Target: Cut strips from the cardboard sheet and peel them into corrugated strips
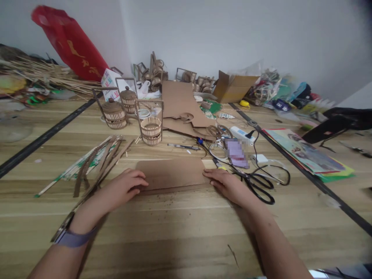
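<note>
A flat brown cardboard piece (173, 173) lies on the wooden table (162, 240) in front of me. My left hand (130, 185) grips its left edge, fingers on top and thumb near the lower corner. At the right edge, my right hand (222, 182) holds the cardboard with its fingers close together. Small dark crumbs are scattered below the near edge. Just behind the cardboard are a pen (183, 147) and a small slatted bucket (151, 131) with a tall handle.
Cardboard strips (91, 164) lie at the left. Black scissors (258, 186), cables and a phone (236, 153) are at the right. Lidded buckets (114, 113), a large cardboard sheet (180, 99) and an open box (234, 88) stand or lie farther back.
</note>
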`<state>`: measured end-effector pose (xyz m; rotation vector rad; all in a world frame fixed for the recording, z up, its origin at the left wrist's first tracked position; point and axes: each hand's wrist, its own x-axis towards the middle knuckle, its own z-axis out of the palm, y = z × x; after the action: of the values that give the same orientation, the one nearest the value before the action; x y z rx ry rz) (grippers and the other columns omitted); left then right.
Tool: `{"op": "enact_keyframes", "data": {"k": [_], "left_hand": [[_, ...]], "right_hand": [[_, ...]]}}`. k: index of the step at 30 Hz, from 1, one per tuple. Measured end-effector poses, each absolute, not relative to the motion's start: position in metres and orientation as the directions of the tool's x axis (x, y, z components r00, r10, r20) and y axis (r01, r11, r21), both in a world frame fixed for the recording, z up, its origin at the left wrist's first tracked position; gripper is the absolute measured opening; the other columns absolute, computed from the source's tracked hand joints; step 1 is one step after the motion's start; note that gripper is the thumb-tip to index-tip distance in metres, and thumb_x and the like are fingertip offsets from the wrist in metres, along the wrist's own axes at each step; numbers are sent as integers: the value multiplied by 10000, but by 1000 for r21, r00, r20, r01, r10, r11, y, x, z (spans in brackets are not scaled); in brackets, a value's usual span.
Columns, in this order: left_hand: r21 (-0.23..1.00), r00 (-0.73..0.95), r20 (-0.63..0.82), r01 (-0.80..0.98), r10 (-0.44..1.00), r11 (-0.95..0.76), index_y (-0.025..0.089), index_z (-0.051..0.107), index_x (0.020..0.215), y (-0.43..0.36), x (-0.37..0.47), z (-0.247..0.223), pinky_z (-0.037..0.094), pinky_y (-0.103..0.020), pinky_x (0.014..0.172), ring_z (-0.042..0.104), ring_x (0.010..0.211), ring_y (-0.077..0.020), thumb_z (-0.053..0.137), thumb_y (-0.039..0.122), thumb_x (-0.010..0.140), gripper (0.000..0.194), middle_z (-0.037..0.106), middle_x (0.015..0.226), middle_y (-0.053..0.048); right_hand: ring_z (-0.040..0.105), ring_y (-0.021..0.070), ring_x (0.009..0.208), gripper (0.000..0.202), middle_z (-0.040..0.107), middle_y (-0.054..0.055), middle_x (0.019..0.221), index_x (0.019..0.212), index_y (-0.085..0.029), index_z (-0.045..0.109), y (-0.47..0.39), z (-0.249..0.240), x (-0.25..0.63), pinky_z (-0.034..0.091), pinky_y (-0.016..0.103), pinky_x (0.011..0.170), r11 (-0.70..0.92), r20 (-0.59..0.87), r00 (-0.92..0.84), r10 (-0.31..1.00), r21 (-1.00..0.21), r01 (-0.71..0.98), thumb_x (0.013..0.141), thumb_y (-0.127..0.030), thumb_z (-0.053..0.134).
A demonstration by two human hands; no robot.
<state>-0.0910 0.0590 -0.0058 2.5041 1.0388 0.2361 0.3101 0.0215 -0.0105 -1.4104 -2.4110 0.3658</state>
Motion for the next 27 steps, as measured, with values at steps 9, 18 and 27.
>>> {"op": "enact_keyframes", "data": {"k": [9, 18, 27], "left_hand": [[434, 706, -25, 645, 708, -629, 229, 711, 1085, 59, -87, -2, 438, -388, 999, 554, 1112, -219, 522, 84, 858, 330, 626, 1172, -68], [394, 683, -77, 690, 726, -607, 197, 710, 1107, 57, -82, 4, 423, -390, 1025, 543, 1153, -228, 535, 38, 853, 347, 619, 1215, -91], [392, 674, -73, 697, 736, -600, 244, 707, 1109, 57, -85, 2, 392, -442, 1066, 492, 1258, -248, 546, 84, 861, 337, 583, 1358, -69]], "right_hand": [[634, 247, 1169, 405, 684, 107, 1252, 1229, -203, 671, 23, -13, 313, 507, 441, 1014, 491, 169, -462, 870, -375, 786, 872, -117, 501], [639, 251, 1161, 392, 685, 112, 1249, 1225, -198, 673, 24, -17, 316, 512, 445, 1008, 502, 177, -471, 864, -364, 785, 879, -136, 499], [643, 241, 1159, 396, 681, 111, 1255, 1235, -191, 666, 23, -14, 314, 517, 419, 1005, 517, 177, -486, 856, -319, 795, 881, -138, 497]]}}
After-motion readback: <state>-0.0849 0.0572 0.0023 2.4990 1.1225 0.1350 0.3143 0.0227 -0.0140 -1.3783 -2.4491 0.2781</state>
